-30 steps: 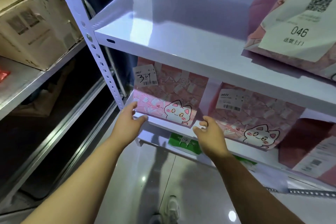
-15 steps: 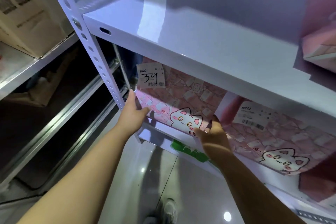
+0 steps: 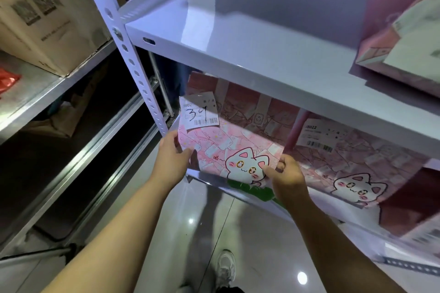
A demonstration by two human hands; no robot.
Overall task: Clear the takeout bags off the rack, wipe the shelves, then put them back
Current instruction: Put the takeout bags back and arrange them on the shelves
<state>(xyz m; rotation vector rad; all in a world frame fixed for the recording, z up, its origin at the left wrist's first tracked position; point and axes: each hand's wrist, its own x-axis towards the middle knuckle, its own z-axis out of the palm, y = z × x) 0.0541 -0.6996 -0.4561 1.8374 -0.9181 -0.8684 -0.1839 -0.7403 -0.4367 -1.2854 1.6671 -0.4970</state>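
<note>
Glossy floor tiles (image 3: 190, 233) lie under a white rack (image 3: 133, 66), seen from above the person's two bare forearms.

The left hand (image 3: 172, 162) grips the left edge of the bag (image 3: 226, 143), thumb on the pink front and fingers wrapped behind. The right hand (image 3: 289, 177) pinches the bag's lower right corner, fingers curled and thumb next to the printed cat. Both forearms reach up from the bottom of the frame, slanting inward toward the bag.

The bag is at the left end of the middle shelf (image 3: 204, 177), near the frame's centre. Its bottom edge sits out over the shelf's front lip. A label (image 3: 198, 112) with a handwritten 34 is at its top left corner.

Four bags show in all:
- The held bag.
- A second bag (image 3: 357, 166) just to its right, with the same cat print and its own label.
- A third bag (image 3: 404, 204), darker red, at the right edge of the frame.
- A top bag (image 3: 400, 31) on the top shelf (image 3: 262, 38), in the upper right.

Something green (image 3: 252, 191) shows below the middle shelf's lip. One box (image 3: 47, 12) sits on a steel shelf (image 3: 47, 93) in the upper left, with a red scrap (image 3: 7, 79) at the left edge. One shoe (image 3: 225, 269) shows at bottom centre.

A second ago both hands were open at the shelf lip, below the bag. Half a second ago the left palm lay flat against the bag's side and the right hand had just reached the corner. Now both hands hold the bag, and it has come forward over the lip.
</note>
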